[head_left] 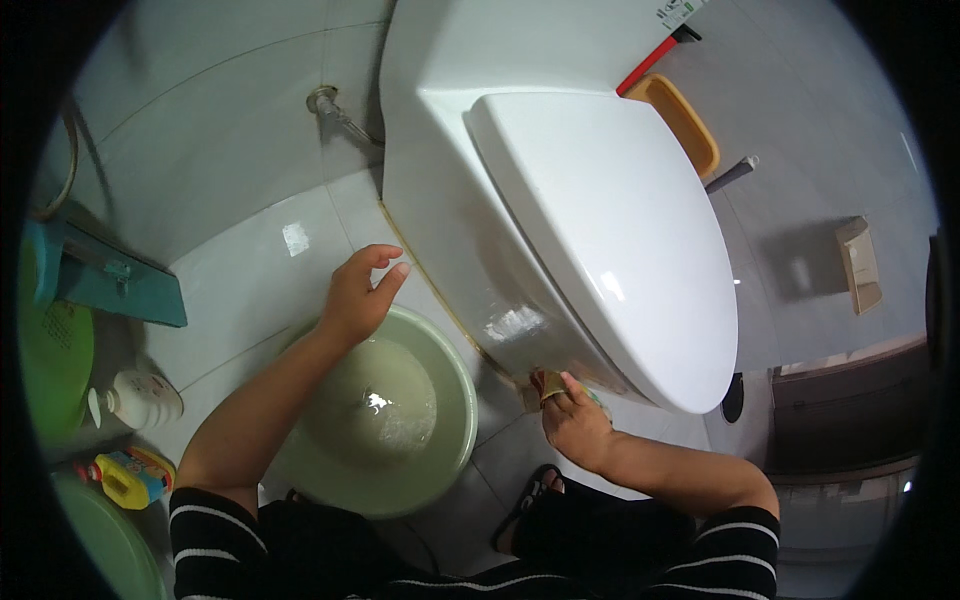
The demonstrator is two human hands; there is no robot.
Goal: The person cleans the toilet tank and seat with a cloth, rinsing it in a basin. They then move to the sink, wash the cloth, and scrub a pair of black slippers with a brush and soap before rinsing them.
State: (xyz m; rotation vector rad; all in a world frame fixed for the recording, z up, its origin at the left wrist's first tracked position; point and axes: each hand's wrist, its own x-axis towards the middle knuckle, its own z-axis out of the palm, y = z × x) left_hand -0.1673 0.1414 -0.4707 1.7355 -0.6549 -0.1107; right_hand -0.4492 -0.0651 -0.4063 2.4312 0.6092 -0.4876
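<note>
right hand half-hiding cloth, cropped toilet

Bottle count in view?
2: a white plastic pump bottle at far left, and a yellow plastic bottle with a red cap just below it in the picture. Others may be hidden.

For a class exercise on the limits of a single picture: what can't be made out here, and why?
All in the head view:
Brownish item: mostly covered by the right hand; its full shape is unclear.
Red handle: its lower end disappears behind the toilet.
Orange tub: partly hidden by the toilet too.
Lower-left green basin: cut off by the picture's dark rim.
</note>
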